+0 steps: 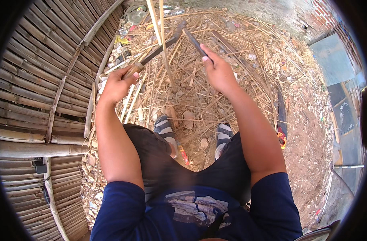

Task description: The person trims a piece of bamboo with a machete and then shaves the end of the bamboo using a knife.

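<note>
My left hand [118,83] is closed round the wooden handle of a machete [159,49], whose long dark blade points up and to the right. My right hand [220,72] grips the dark handle of what looks like a hammer [194,40]. Its head lies close to the blade's far end; whether they touch I cannot tell. A pale bamboo strip [164,54] stands near upright across the blade, its upper part split in two and running out of view at the top. Its lower end reaches the littered ground.
Bamboo slats form a wall [34,80] on the left. Straw and bamboo scraps [191,96] cover the ground round my feet. A saw [282,116] with a red and yellow handle lies at the right. Grey sheets [334,60] and a plastered brick wall [271,20] stand beyond.
</note>
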Demonstrator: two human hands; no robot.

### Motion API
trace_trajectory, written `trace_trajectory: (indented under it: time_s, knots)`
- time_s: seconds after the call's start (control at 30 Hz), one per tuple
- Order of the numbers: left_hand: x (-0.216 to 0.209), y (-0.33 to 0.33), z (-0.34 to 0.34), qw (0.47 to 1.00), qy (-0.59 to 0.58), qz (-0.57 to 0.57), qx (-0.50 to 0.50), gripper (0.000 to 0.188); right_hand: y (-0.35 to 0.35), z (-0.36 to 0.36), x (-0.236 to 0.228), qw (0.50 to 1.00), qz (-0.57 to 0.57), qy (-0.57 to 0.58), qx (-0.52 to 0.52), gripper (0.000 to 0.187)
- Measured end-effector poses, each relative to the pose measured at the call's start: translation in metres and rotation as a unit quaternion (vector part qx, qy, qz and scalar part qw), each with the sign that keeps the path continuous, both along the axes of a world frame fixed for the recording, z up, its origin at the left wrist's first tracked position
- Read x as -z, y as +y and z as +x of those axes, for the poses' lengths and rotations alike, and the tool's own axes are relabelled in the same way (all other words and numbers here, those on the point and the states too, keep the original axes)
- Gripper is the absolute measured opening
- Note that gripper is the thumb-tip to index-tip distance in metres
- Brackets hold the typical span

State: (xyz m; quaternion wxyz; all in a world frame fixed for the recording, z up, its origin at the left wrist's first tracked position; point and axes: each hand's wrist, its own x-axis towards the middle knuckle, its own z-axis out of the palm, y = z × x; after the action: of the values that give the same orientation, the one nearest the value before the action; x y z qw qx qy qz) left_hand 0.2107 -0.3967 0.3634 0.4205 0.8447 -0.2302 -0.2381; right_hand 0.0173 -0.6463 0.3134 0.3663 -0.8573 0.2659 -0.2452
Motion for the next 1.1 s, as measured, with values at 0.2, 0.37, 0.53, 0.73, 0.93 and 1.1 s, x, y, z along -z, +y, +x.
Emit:
trace_trajectory:
  time_s: [0.2, 0.37, 0.53, 0.73, 0.93, 1.1]
  knots:
    - [0.01, 0.007, 0.003, 0.999, -0.033, -0.025, 0.026, 0.046, 0.006, -0.013, -0.041, 0.987, -0.021, -0.162, 0.011, 0.041]
    - [0.013, 0.005, 0.004, 1.0, 0.0, -0.01, 0.008, 0.045, 0.013, -0.014, -0.036, 0.981, -0.04, -0.189, -0.002, 0.041]
    - [0.02, 0.003, 0.012, 0.999, -0.038, -0.01, 0.024, 0.053, 0.017, 0.003, 0.007, 0.997, -0.031, 0.07, -0.024, 0.039]
    - [0.02, 0.006, 0.013, 1.0, -0.014, 0.001, 0.022, 0.054, 0.019, -0.005, -0.027, 0.999, 0.053, -0.01, -0.004, 0.044]
    - [0.021, 0.005, 0.014, 1.0, -0.004, 0.006, 0.019, 0.057, 0.021, -0.013, -0.045, 0.968, -0.024, -0.251, -0.019, 0.043]
    - [0.027, 0.002, 0.013, 0.999, -0.008, -0.018, 0.026, 0.058, 0.01, -0.004, 0.008, 0.998, -0.013, -0.036, -0.046, 0.044]
